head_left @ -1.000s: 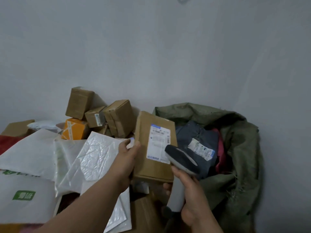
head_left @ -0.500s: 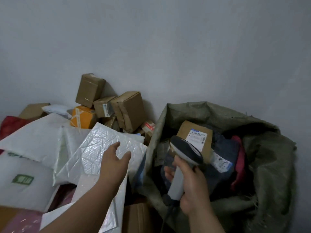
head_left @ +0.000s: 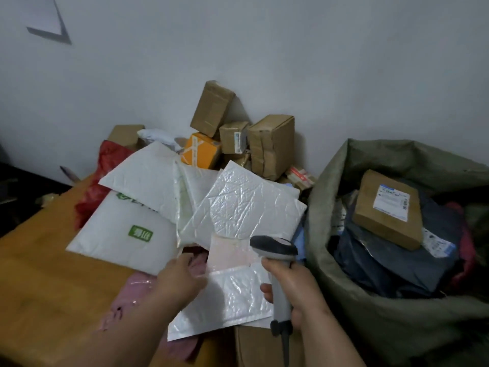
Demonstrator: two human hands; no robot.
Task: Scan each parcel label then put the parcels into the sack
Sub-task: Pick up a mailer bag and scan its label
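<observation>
A: Step? Picking the next parcel. Left hand (head_left: 182, 279) over the white bubble mailer (head_left: 232, 298), fingers loosely spread, gripping nothing. Right hand (head_left: 293, 290) wrapped round the barcode scanner (head_left: 275, 250).

B: Brown box (head_left: 389, 210) lies in the green sack (head_left: 397, 321). Next: lift mailer, find label.

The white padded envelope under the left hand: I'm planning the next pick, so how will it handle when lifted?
The padded envelope looks thin and flat, so probably light and likely to sag if held by one edge. Its glossy, wrinkled skin may be slippery, so the left hand may need a pinch rather than a flat press. It overlaps other mailers, so pulling it could drag them.
</observation>
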